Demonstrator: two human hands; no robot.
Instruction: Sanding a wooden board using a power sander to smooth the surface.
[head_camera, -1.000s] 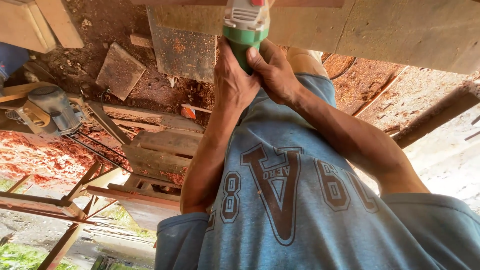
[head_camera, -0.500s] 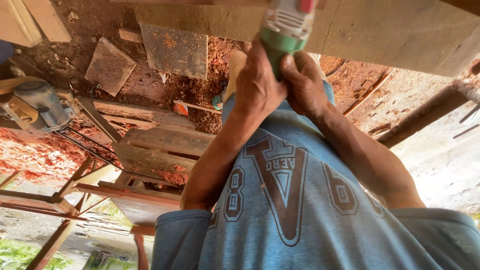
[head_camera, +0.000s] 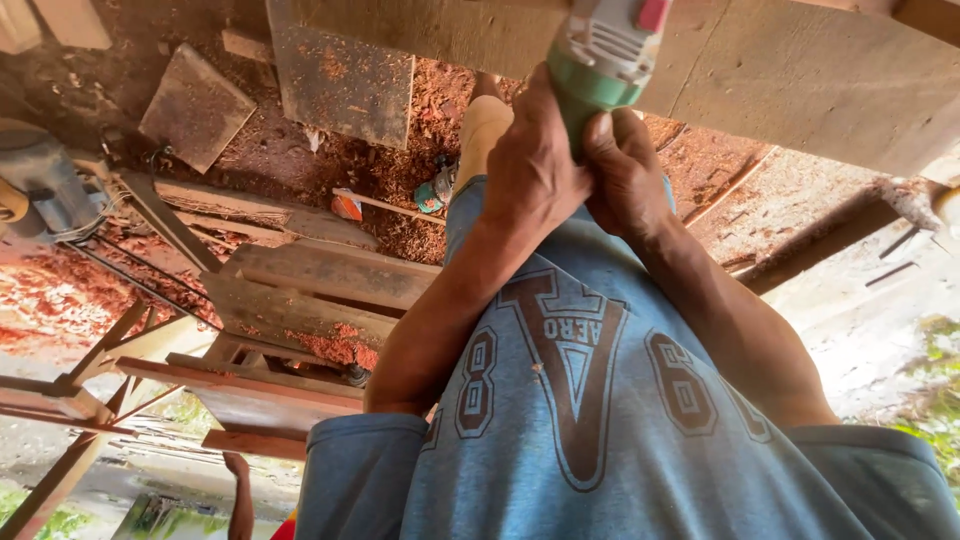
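Grinder: green-bodied power tool with a pale grey vented head and a red switch (head_camera: 600, 55), held up near the top of my view against a broad, weathered wooden plank (head_camera: 800, 70).
Left hand (head_camera: 530, 170): fingers shut around the tool's green barrel from the left side.
Right hand (head_camera: 625, 180): wrapped tight on the same barrel, thumb pressed up along it, touching the other hand.
Handling: I judge the tool rigid, fairly heavy at the head and likely to kick; the narrow green barrel below the vents is the place to grip, both hands close together.
Containers: none that I can make out; red-brown sawdust lies loose on the dirt floor (head_camera: 420, 120) rather than in anything.
Around: flat square board (head_camera: 195, 105) and a dusty rectangular panel (head_camera: 345, 85) on the floor, a rough wooden frame (head_camera: 310, 290) at left.
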